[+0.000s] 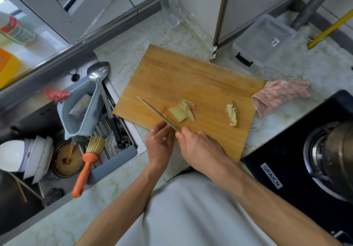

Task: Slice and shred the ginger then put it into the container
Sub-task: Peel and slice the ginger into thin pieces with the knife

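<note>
Ginger slices (pixel 178 113) on cutting board (pixel 191 77), peel scraps (pixel 232 115) apart. Right hand (pixel 198 146) gripping knife (pixel 156 113); left hand (pixel 159 142) curled beside blade, grasp unclear. Stack slices flat, tuck fingertips, cut thin. Container (pixel 264 39) well beyond board.

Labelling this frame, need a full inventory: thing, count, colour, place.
cutting board: 1, wooden, counter centre
ginger: 2 piles, pale yellow, on board
knife: 1, steel, over board, by left pile
container: 1, clear, behind board on the right
glass: 1, clear, back of counter
cloth: 1, pink-white, right of board
ladle: 1, steel, over sink
brush: 1, orange handle, sink rack
bowls: stack, white, in sink
stove: 1, black, right
hands: left at blade base; right grips handle
</note>
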### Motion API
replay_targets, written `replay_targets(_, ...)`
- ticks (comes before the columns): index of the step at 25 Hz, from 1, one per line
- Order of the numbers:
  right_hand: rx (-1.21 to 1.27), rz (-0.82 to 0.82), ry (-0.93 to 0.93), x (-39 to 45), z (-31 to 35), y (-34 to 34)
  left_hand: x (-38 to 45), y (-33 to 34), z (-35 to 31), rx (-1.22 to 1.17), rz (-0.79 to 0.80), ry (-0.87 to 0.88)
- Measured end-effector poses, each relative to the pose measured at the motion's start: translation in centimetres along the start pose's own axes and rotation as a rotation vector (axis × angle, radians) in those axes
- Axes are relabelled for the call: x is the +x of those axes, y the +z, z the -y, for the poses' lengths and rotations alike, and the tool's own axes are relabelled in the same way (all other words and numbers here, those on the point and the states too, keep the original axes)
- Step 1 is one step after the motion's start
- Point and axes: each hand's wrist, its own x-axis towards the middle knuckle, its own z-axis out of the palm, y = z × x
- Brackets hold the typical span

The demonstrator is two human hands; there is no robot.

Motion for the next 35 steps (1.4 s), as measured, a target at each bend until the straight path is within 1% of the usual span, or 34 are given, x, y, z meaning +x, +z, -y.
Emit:
replay_targets(8,-0.016,0.009,-0.006,1.2,0.2,0.5,0.1,0.1,0.1,0.026,-0.003,0.012)
replay_targets(13,0.079,0.016,0.009,2.2,0.2,0.7,0.1,0.1,0.2,0.04,0.011,0.004)
replay_targets(18,0.043,0.009,0.031,1.0,-0.1,0.6,0.1,0.1,0.2,0.032,-0.003,0.02)
replay_targets(26,0.129,0.03,0.024,2.8,-1.5,1.3,0.1,0.6,0.5,0.025,0.0,-0.038)
replay_targets(29,0.16,-0.021,-0.011,3.3,-2.4,2.4,0.1,0.6,0.3,0.032,0.001,-0.052)
replay_targets(35,0.041,-0.145,-0.072,2.1,-2.5,4.5,0.0,0.2,0.2,0.051,-0.026,-0.025)
